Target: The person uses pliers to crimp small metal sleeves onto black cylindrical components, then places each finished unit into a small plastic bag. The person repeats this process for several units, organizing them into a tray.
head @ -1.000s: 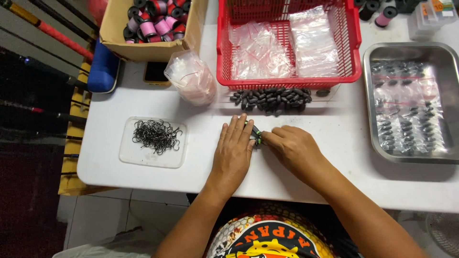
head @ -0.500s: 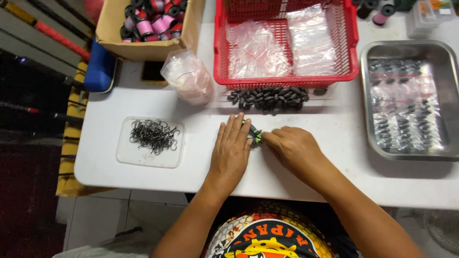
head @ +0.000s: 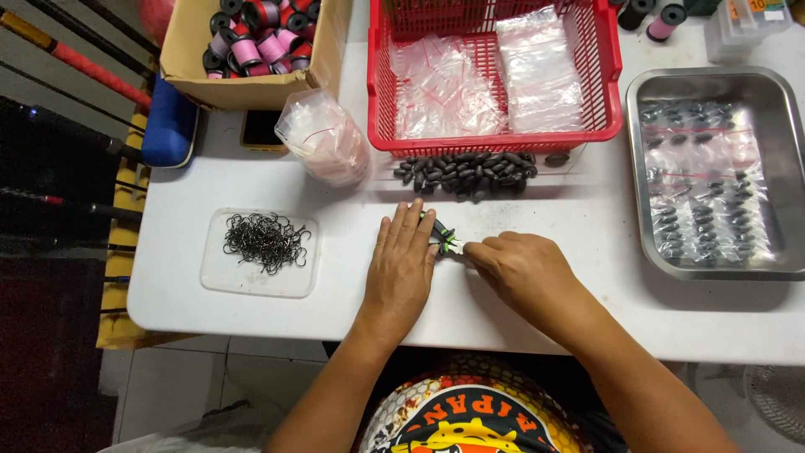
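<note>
While the left hand (head: 402, 268) lies flat, fingers together, the right hand (head: 521, 270) pinches a small green-black piece (head: 444, 239) on the smooth white table (head: 587, 218).

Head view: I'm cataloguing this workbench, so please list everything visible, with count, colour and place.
White rectangular table: one, under everything.
Clear shallow plastic tray of dark wire hooks: one, front left.
Pile of dark oval weights: many, before the basket.
Red plastic mesh basket of clear bags: one, rear centre.
Brown cardboard box of pink, red and black spools: one, rear left.
Clear bag bundle: one, beside the box.
Rectangular steel tray of bagged dark pieces: one, right.
Small green-and-black item: one, between the hands.
Left hand: flat on the table, touching the item.
Right hand: pinching the item.
</note>
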